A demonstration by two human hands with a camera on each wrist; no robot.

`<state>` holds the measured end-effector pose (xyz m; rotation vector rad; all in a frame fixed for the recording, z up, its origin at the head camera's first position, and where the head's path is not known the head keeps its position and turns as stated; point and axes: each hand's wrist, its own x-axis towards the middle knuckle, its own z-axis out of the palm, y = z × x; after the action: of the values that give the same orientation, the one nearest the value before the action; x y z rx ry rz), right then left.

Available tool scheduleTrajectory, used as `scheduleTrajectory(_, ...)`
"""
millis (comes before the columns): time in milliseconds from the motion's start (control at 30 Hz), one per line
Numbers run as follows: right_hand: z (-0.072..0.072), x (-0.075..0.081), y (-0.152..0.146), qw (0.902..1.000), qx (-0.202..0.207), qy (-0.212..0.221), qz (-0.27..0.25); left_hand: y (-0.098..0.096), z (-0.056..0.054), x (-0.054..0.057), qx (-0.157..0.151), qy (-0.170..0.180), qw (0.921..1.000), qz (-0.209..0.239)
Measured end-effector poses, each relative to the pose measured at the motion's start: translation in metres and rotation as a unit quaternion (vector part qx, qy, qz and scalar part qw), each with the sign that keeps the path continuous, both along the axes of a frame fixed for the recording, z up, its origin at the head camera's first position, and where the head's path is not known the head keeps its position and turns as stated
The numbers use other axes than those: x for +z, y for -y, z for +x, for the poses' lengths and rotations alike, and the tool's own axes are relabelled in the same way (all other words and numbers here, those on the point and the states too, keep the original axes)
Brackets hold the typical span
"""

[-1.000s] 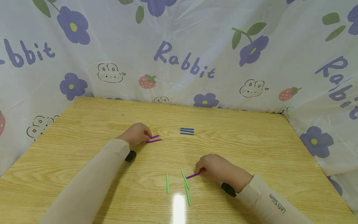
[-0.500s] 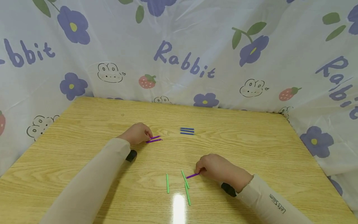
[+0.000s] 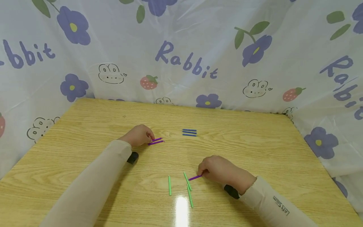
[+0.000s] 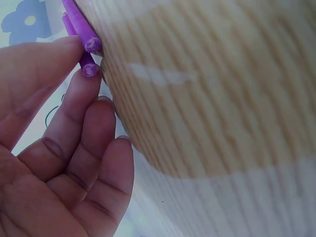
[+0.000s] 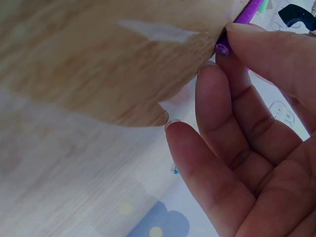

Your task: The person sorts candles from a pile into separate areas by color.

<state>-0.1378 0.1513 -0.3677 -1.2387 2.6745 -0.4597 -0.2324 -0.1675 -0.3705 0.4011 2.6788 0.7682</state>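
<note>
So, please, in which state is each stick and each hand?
Blue sticks: three, lying nearly parallel
Left green stick: lying apart
Right green sticks: two, touching or overlapping
Left purple sticks: two, side by side, at least one pinched
Right purple stick: pinched near one end
Left hand: pinching
Right hand: pinching

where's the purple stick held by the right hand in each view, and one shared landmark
Head: purple stick lower middle, between the right hand and the green sticks.
Left wrist: not in it; the two other purple sticks at the left hand show instead.
Right wrist: upper right, pinched by that hand.
Shared landmark: the wood-grain table, in all three.
</note>
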Motion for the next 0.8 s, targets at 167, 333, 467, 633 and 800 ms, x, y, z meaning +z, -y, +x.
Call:
scheduleTrajectory(167, 0.0001, 0.0008, 0.0003, 1.0, 0.0, 0.004, 0.001, 0.0004, 0.0002, -0.0002, 0.001, 0.001, 1.0, 0.002)
scheduleTrajectory(333, 0.0, 0.0016, 0.0002, 1.0, 0.001, 0.005, 0.0, 0.0005, 0.001, 0.0002, -0.003, -0.003, 1.0, 0.001)
scheduleTrajectory(467, -0.0005, 0.0012, -0.0006, 1.0, 0.0, 0.001, 0.003, 0.0006, 0.0013, 0.0003, -0.002, -0.004, 1.0, -0.002)
scheduleTrajectory(633, -0.0008, 0.0008, -0.0007, 1.0, -0.001, 0.0, 0.003, 0.0028, 0.0024, 0.0006, 0.001, -0.02, 0.9998, 0.004)
scheduleTrajectory(800, -0.0004, 0.0013, -0.0006, 1.0, -0.003, 0.003, 0.003, 0.005, 0.0047, 0.0009, 0.0, -0.054, 0.9984, 0.019)
